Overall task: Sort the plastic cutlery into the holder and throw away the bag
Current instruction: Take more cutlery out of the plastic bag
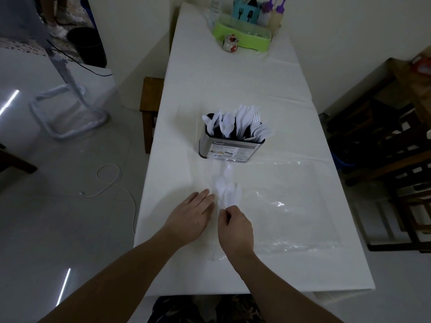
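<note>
Status: sorting is well advanced but not complete.

The holder, a metal box with dark compartments, stands upright near the middle of the table, closer to its left edge than its right. Its compartments already carry white plastic cutlery: spoons toward the left side and forks toward the right, all standing with heads up. This portion of the task is judged done.

A small cluster of loose spoons lies flat on the table between the holder and the near edge, heads pointing toward the holder. These are not yet sorted.

The right hand has its fingers curled and pinches the handle ends of the loose spoons. The left hand lies flat on the table just beside the cluster, fingers extended, grasping nothing.

The bag, clear plastic, lies flattened on the table toward the right edge; whether it extends under the loose spoons cannot be told. It appears empty of cutlery and is not yet discarded.

Remaining steps, as judged: transfer the loose spoons into the spoon compartment, then collect the bag and dispose of it. A dark bin stands on the floor beyond the far left corner of the table.
</note>
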A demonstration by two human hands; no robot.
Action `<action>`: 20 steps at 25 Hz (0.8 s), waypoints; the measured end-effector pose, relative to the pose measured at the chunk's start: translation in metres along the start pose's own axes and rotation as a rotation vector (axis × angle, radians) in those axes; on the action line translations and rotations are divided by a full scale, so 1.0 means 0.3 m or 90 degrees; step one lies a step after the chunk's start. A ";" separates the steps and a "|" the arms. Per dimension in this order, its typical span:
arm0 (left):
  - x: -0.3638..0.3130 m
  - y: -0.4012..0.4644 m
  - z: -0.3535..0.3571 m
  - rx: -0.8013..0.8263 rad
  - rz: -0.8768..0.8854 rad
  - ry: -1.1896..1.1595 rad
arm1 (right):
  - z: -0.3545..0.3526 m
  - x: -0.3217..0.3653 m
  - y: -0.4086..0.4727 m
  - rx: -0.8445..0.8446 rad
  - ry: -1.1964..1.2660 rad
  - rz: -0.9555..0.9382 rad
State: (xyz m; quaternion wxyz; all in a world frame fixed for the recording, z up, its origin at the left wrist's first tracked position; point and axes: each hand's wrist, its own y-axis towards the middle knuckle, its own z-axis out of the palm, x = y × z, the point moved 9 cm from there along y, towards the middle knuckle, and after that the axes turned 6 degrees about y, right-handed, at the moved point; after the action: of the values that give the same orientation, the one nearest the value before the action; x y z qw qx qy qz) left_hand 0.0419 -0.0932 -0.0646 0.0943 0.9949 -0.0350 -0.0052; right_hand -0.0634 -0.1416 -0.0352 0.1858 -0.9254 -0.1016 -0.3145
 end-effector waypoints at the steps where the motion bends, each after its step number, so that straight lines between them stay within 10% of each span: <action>1: 0.014 0.006 0.022 0.050 -0.018 -0.015 | -0.001 0.002 -0.001 0.003 -0.005 -0.005; 9: 0.086 -0.023 0.113 0.238 -0.120 -0.074 | -0.077 -0.009 -0.003 -0.025 0.049 -0.011; 20: 0.083 -0.022 0.114 0.223 -0.115 -0.068 | -0.194 -0.132 -0.038 -0.150 0.280 0.106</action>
State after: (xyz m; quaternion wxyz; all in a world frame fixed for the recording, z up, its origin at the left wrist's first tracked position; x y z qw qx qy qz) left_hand 0.0666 -0.0951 -0.0996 -0.0832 0.9935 0.0488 -0.0602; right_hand -0.1294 -0.1576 -0.0138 0.1199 -0.8552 0.0551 -0.5013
